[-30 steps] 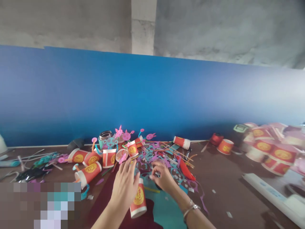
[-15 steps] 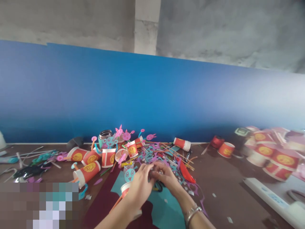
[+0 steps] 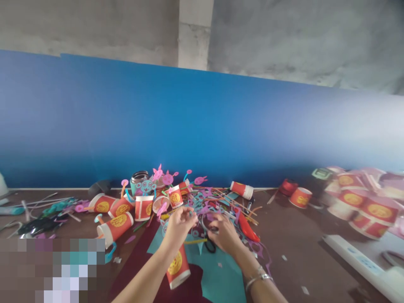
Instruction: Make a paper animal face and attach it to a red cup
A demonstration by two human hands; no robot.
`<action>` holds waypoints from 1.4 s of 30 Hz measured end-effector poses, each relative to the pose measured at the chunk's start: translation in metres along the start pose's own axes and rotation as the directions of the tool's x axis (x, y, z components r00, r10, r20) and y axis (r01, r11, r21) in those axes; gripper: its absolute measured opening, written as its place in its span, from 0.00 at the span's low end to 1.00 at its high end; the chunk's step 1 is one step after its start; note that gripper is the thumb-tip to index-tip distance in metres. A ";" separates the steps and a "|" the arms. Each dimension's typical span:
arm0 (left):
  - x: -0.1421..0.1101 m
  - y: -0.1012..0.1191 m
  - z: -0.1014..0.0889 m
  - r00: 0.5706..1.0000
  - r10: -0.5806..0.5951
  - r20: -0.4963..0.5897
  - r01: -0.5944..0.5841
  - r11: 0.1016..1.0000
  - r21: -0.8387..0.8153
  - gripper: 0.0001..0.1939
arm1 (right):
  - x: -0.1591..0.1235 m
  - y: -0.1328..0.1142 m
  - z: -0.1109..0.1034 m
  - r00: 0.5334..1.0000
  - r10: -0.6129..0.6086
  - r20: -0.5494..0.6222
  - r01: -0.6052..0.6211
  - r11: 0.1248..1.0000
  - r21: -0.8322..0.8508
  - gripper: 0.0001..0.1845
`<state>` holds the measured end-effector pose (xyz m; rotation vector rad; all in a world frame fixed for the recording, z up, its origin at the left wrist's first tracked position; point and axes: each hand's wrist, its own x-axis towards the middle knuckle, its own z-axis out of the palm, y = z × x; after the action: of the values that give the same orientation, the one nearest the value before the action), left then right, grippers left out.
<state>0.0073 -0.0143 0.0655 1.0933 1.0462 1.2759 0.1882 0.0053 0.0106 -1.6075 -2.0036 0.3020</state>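
Well in from the back edge of the brown surface (image 3: 271, 227), two bare hands work above a red paper cup.

The cup (image 3: 176, 263) bears a round yellow emblem, its marks too small to read; it lies on a matte maroon sheet (image 3: 140, 252) beside a flat teal sheet (image 3: 224, 273). Its long axis runs away from the viewer, leaning slightly left, the white-banded end towards the near side (the far end is hidden by the left hand (image 3: 179, 229)). That hand's fingertips are bunched, though I cannot tell what, if anything, they pinch. The right hand (image 3: 222, 231) is curled, apart from the left, near a black loop (image 3: 210, 245); its grip is unclear too. A thin yellow strip (image 3: 195, 241) lies between them. Curly paper scraps (image 3: 202, 197) spread towards the back edge.
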 end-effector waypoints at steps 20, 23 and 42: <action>-0.021 -0.016 0.008 0.875 0.334 0.350 -0.477 0.472 0.742 0.22 | -0.011 -0.045 -0.015 0.981 -0.122 -0.150 0.180 0.859 0.479 0.12; -0.018 -0.014 0.007 0.887 0.356 0.294 -0.448 0.506 0.737 0.18 | -0.012 -0.044 -0.016 0.981 -0.133 -0.139 0.181 0.878 0.442 0.11; -0.015 -0.006 0.003 0.894 0.370 0.252 -0.446 0.685 0.577 0.06 | -0.018 -0.057 -0.014 0.998 -0.036 -0.059 0.068 0.679 0.731 0.11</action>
<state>0.0109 -0.0298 0.0601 1.9883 1.2141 1.2048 0.1516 -0.0287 0.0457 -1.0109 -1.5646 0.9178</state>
